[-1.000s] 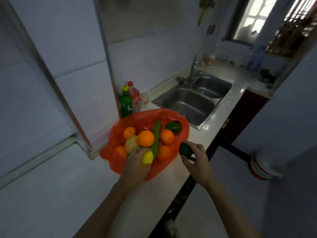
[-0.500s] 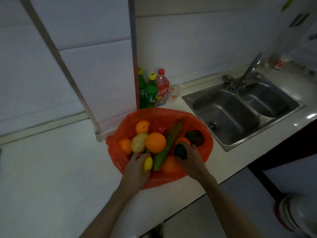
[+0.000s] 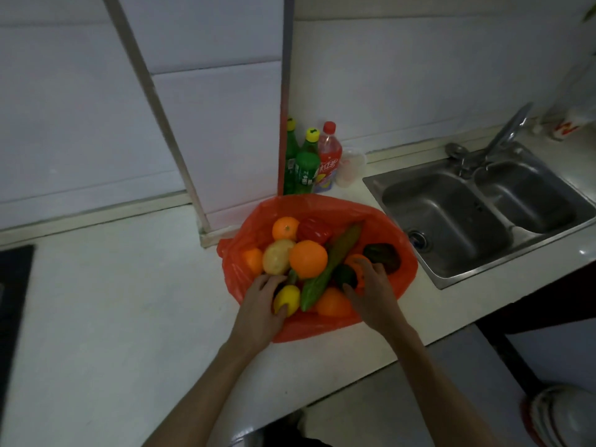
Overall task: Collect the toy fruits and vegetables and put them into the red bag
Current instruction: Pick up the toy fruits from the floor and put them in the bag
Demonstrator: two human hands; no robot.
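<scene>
The red bag (image 3: pixel 400 253) lies open on the white counter, filled with toy produce: several oranges (image 3: pixel 308 258), a pale yellow fruit (image 3: pixel 277 256), a red pepper (image 3: pixel 314 230), a long green cucumber (image 3: pixel 332 262) and a dark green vegetable (image 3: pixel 383 256). My left hand (image 3: pixel 261 308) grips a yellow lemon (image 3: pixel 287 298) at the bag's near left rim. My right hand (image 3: pixel 371 291) holds a dark green avocado (image 3: pixel 345 275) inside the bag, over the oranges.
Two green bottles (image 3: pixel 304 166), a red bottle (image 3: pixel 329 156) and a clear cup (image 3: pixel 350 167) stand behind the bag by the wall. A steel double sink (image 3: pixel 477 211) with tap lies to the right. A dark hob edge (image 3: pixel 13 285) is at far left. The counter edge runs below my arms.
My right hand has carried the dark green avocado from the bag's right rim into the bag. My left hand stays on the lemon. My head has turned left and down.
</scene>
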